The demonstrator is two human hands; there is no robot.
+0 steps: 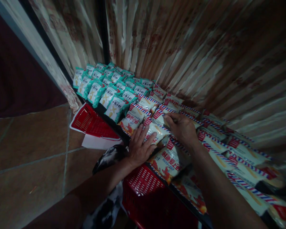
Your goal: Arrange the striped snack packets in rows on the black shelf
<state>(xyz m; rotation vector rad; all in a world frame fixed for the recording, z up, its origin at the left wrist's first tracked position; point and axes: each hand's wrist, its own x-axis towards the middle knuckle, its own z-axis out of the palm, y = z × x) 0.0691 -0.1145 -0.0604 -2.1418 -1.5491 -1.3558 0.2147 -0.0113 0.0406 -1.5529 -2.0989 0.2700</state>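
My left hand lies with spread fingers on a white snack bag in the front row of the shelf. Just behind it, my right hand pinches the top edge of another white snack bag with a red-and-blue striped border. More bags of this kind surround both hands, such as one standing front bag and one left of my fingers. Rows of smaller teal-and-white snack bags stand further left on the same shelf.
Pleated, patterned curtains hang right behind the shelf. Below its front edge are a red basket and a red perforated piece with white edging. Brown floor tiles spread at left, beside a dark cloth.
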